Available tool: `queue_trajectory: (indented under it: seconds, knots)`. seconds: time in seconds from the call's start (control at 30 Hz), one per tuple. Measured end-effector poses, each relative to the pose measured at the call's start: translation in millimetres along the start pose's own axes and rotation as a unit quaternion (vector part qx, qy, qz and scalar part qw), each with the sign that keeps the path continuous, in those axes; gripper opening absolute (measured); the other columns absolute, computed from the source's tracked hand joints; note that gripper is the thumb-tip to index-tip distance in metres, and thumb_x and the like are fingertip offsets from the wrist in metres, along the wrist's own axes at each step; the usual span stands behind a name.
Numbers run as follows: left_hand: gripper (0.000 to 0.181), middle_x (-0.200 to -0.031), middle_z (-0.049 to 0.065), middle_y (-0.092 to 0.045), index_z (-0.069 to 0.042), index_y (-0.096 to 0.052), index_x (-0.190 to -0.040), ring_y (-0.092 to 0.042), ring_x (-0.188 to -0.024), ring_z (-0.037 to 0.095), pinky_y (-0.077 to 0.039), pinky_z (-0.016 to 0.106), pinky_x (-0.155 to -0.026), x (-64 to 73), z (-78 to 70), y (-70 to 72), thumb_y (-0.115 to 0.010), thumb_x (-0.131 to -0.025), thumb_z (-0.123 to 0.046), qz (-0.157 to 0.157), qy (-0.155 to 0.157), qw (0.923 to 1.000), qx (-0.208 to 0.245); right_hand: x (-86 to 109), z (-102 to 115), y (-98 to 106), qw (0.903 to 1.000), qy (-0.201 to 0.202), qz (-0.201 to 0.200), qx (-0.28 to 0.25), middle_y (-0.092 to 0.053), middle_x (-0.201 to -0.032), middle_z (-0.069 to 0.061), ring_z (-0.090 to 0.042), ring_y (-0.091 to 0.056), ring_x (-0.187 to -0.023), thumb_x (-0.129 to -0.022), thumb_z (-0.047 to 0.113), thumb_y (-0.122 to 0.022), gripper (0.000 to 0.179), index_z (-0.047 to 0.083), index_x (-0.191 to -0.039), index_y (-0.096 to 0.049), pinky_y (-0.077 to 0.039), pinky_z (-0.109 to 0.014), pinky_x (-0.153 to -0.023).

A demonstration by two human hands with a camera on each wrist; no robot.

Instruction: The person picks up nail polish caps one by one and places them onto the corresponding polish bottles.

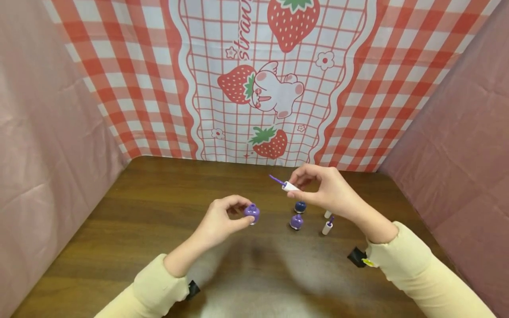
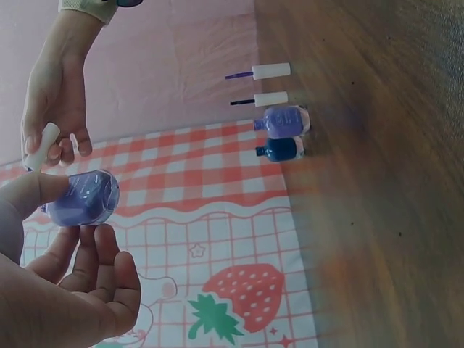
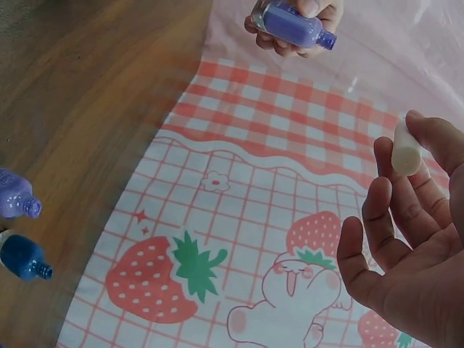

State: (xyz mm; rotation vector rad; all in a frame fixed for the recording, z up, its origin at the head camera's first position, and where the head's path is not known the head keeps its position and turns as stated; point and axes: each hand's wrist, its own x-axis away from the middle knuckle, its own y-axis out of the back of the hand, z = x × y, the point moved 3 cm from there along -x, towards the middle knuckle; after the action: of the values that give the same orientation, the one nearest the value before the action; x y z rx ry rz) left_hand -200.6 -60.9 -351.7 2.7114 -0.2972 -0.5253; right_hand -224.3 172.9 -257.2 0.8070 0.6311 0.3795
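pinching white cap (image 1: 289, 187), right hand (image 1: 327, 189) covers part

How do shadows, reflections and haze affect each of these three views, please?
Head: soft dark shadows and a pale sheen on the table; left wrist: slight haze, a blurry reddish patch on the table, highlights on the held purple bottle; right wrist: muted colours, with the pink curtain looking pale and washed out.

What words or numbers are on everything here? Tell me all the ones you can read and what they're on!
"straw": red, sideways, on the strawberry cloth, cut off at the head picture's top edge.
Held purple bottle: faint pale marks, too blurred to read.
Standing purple bottle: pale marks, also too blurred.
No numbers or brand can be read.
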Motion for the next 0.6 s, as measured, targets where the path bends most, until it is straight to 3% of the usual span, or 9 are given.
queue_trajectory:
  seconds: [0.6]
  knots:
    - [0.022, -0.089, -0.004, -0.067, -0.012, -0.071, -0.095, -0.058, -0.08, 0.01, -0.05, 0.03, -0.073, 1.3, 1.1, -7.2, -0.077, -0.075, -0.01, -0.022, -0.024, 0.9995, -0.001, 7.3, 1.9, -11.9, 0.9978, 0.066, 0.01, -0.001, -0.066, -0.078, 0.013, -0.004, -0.059, -0.072, -0.078, 0.019, -0.078, 0.016, 0.02, -0.09, -0.068, -0.049, -0.022, -0.065]
